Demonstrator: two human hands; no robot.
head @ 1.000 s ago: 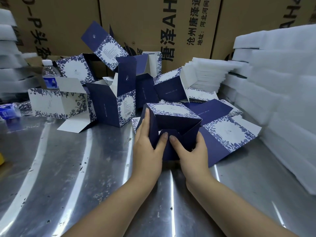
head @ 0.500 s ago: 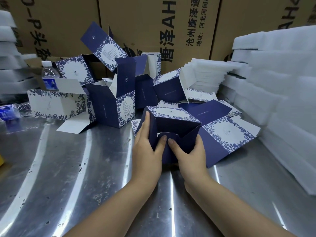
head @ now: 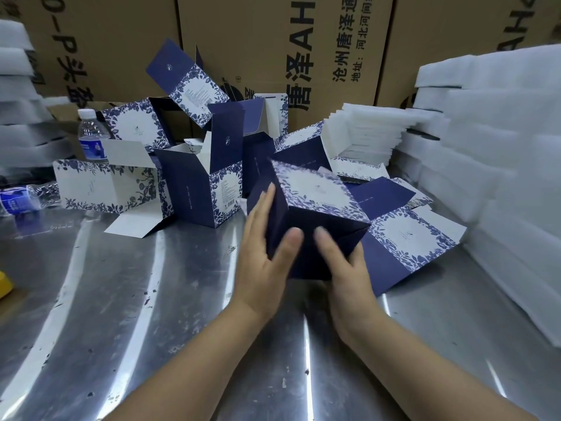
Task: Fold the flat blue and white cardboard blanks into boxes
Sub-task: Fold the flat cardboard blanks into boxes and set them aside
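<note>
A blue box with a white floral panel [head: 315, 202] is tilted up over the steel table [head: 145, 314], its near flaps closed. My left hand [head: 264, 268] lies with straight fingers flat on the box's left side and its thumb on the near face. My right hand [head: 349, 275] grips the box's lower right, thumb on the near face, fingers hidden behind it. A flat blue and white blank [head: 406, 235] lies under and to the right of the box. Behind stand several erected boxes [head: 206, 189] with open lids, and a part-folded one [head: 103, 189] at left.
White foam sheets are stacked along the right [head: 491, 162] and at the back [head: 364, 132]. Brown shipping cartons [head: 273, 41] wall off the rear. A water bottle [head: 91, 138] stands at back left and another [head: 18, 199] lies beside it. A yellow object [head: 4, 284] sits at the left edge.
The box has tipped up and away, so its floral panel now faces up. Both thumbs have moved from tucking the near flaps to resting on the closed face.
</note>
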